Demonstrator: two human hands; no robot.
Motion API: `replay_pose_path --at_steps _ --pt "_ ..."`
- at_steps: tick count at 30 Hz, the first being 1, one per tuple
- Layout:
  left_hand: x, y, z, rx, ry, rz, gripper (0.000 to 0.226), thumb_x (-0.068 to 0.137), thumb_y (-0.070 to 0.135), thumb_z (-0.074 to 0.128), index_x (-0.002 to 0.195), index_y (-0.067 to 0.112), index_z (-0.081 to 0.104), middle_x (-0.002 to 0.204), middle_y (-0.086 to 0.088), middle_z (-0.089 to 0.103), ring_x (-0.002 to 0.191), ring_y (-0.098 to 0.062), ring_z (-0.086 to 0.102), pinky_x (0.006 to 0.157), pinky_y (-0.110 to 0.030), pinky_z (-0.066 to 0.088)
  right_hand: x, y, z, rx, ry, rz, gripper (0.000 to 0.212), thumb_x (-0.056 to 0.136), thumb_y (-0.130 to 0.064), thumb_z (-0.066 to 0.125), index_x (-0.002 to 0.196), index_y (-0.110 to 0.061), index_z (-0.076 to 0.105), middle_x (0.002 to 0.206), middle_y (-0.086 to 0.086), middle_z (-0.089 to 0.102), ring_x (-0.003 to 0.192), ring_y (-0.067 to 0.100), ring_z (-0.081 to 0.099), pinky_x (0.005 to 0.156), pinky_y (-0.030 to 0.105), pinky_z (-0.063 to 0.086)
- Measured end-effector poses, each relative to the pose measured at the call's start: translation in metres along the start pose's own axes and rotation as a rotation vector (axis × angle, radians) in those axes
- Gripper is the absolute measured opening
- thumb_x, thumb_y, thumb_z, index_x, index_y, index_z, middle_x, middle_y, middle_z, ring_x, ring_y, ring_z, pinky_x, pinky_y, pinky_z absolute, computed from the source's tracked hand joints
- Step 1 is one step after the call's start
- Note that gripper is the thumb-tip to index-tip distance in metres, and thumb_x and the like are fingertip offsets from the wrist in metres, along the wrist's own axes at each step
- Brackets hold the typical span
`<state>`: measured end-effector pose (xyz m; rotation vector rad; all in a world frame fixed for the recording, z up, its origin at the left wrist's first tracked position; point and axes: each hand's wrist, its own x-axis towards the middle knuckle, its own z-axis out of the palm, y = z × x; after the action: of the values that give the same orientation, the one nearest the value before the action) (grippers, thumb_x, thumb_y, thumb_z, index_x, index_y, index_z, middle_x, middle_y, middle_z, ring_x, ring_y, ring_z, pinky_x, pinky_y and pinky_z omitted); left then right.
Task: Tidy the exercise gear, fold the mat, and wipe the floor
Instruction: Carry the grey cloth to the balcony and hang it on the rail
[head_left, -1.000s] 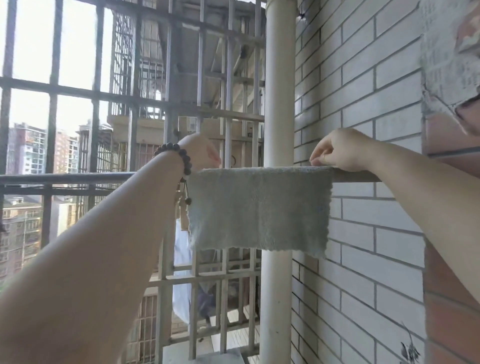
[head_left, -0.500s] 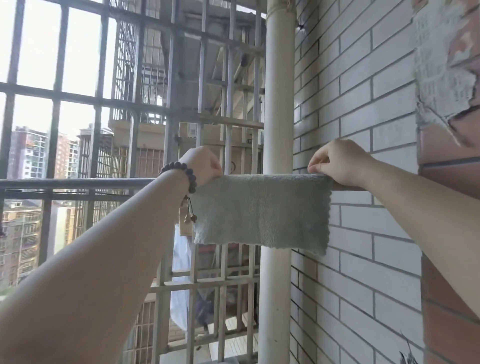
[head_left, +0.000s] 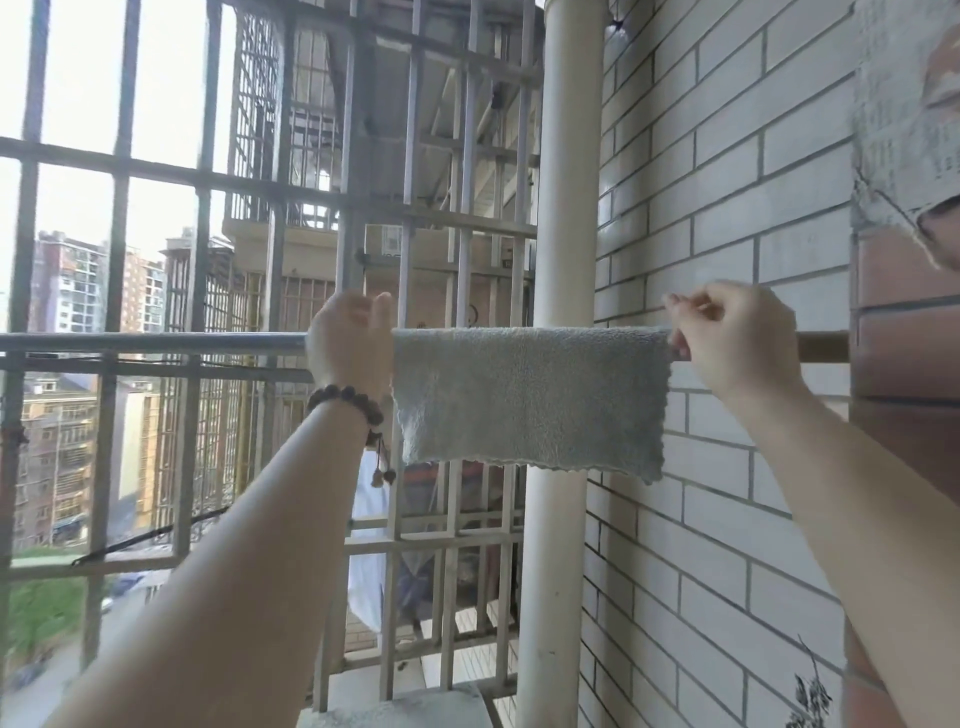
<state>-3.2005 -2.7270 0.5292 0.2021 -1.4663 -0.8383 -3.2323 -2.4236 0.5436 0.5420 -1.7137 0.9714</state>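
A grey-green cloth (head_left: 530, 400) hangs draped over a horizontal metal rail (head_left: 156, 343) on a balcony. My left hand (head_left: 348, 338), with a dark bead bracelet on the wrist, sits at the cloth's left edge against the rail, with the thumb raised and off the cloth. My right hand (head_left: 737, 338) is at the cloth's top right corner. Its lower fingers pinch the edge while the index finger is lifted. No mat or exercise gear is in view.
Metal window bars (head_left: 197, 260) close off the balcony to the left and ahead. A white vertical pipe (head_left: 561, 208) runs behind the cloth. A grey brick wall (head_left: 727, 182) stands to the right, with a red-tiled corner (head_left: 909, 338) close by my right arm.
My left thumb has lifted off the cloth's left corner. The fingers of my right hand have loosened at the right corner. The cloth stays draped over the rail.
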Motion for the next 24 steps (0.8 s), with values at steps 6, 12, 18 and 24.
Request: replay_pose_path --at_steps 6,12,18,24 --pt "-0.045 -0.077 -0.008 -0.517 -0.350 -0.711 0.034 0.096 0.043 0.051 0.105 0.012 0.062 0.121 -0.009 0.063 0.111 -0.024 0.057 0.095 -0.043 0.043 -0.070 0.031 0.027 0.350 -0.156 0.486 0.026 0.092 -0.040 0.056 0.090 -0.014 0.062 0.095 0.002 0.066 0.083 0.018 0.059 0.076 0.030 0.041" --pt "-0.055 -0.078 -0.007 -0.784 -0.706 -0.735 0.032 0.088 0.040 0.063 0.106 0.014 0.065 0.102 -0.005 0.069 0.103 -0.025 0.064 0.098 -0.047 0.047 -0.077 0.037 0.035 0.809 -0.446 0.585 0.014 0.094 -0.021 0.056 0.099 -0.013 0.066 0.089 -0.006 0.073 0.074 0.006 0.069 0.056 0.012 0.049" --pt "-0.061 -0.077 -0.004 -0.656 -0.576 -0.696 0.013 0.088 0.011 0.067 0.094 -0.001 0.068 0.099 -0.012 0.072 0.095 -0.023 0.068 0.092 -0.038 0.053 -0.078 0.055 0.042 0.572 -0.308 0.538 0.018 0.090 -0.021 0.063 0.077 -0.010 0.068 0.074 0.007 0.068 0.067 0.022 0.058 0.064 0.030 0.042" --pt "-0.064 -0.081 -0.005 -0.580 -0.479 -0.642 0.029 0.083 0.010 0.073 0.099 -0.013 0.066 0.100 -0.018 0.072 0.095 -0.028 0.068 0.093 -0.039 0.054 -0.080 0.068 0.046 0.465 -0.283 0.520 0.019 0.085 -0.022 0.069 0.071 -0.010 0.067 0.074 0.016 0.067 0.073 0.031 0.061 0.074 0.046 0.049"
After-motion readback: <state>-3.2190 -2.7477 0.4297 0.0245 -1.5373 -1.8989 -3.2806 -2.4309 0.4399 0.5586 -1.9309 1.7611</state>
